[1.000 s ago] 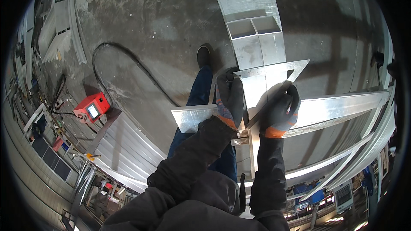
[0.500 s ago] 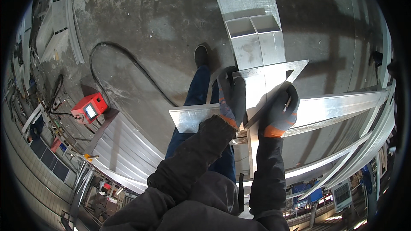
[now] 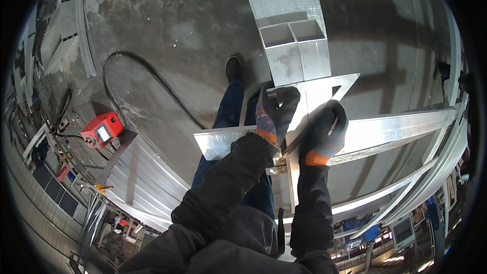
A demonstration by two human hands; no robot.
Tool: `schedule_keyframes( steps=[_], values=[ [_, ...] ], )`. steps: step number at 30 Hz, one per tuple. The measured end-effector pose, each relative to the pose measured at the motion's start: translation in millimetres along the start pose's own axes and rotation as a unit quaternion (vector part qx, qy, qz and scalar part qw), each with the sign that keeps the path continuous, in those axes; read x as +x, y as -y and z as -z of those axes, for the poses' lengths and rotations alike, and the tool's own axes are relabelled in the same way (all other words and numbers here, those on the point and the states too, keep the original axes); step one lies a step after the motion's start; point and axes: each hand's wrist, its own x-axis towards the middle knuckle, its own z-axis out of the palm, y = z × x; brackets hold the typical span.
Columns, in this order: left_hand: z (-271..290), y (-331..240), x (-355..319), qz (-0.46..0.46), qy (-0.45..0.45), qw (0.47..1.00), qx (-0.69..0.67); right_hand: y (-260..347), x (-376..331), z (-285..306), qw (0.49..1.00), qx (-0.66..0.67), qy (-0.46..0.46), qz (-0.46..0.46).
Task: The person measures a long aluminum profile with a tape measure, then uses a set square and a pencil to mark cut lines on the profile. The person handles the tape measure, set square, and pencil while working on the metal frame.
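Note:
A flat metal triangular set square (image 3: 322,89) lies across a pair of joined aluminium box tubes (image 3: 299,61), whose open ends show on the far side. My gloved left hand (image 3: 276,111) is at its left edge, thumb and fingers curled into a ring against the plate. On the slanted edge rests my gloved right hand (image 3: 324,132), its fingers closed around a small thin pale thing (image 3: 332,127) that I cannot make out. Under the hands, a long aluminium bar (image 3: 401,129) runs crosswise; its left end (image 3: 215,142) sticks out past my left wrist.
A red box-shaped machine with a screen (image 3: 103,129) stands at the left, a black cable (image 3: 157,77) trailing from it. Ribbed metal sheets (image 3: 144,185) lie at the lower left. Long metal profiles (image 3: 406,193) curve along the right. My shoe (image 3: 233,68) is on the concrete floor.
The fingers of my left hand have bent further right over the set square, opening a gap beside the thumb. My right hand keeps its place on the slanted edge. The whole view has shifted slightly.

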Motion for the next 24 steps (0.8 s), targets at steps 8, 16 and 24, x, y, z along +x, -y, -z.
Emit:
schedule_keyframes(
  steps=[8,16,24],
  values=[
    [1,-13,3,0.161,0.042,0.983,-0.08,1,1,-1,1.0,0.001,0.008,-0.002],
    [4,-7,0,0.065,0.029,0.997,0.031,-9,-1,-4,0.999,-0.002,0.004,0.038],
    [-23,-19,-3,0.151,-0.006,0.988,0.038,-14,-2,-6,0.999,0.004,-0.019,0.04]
  ],
)
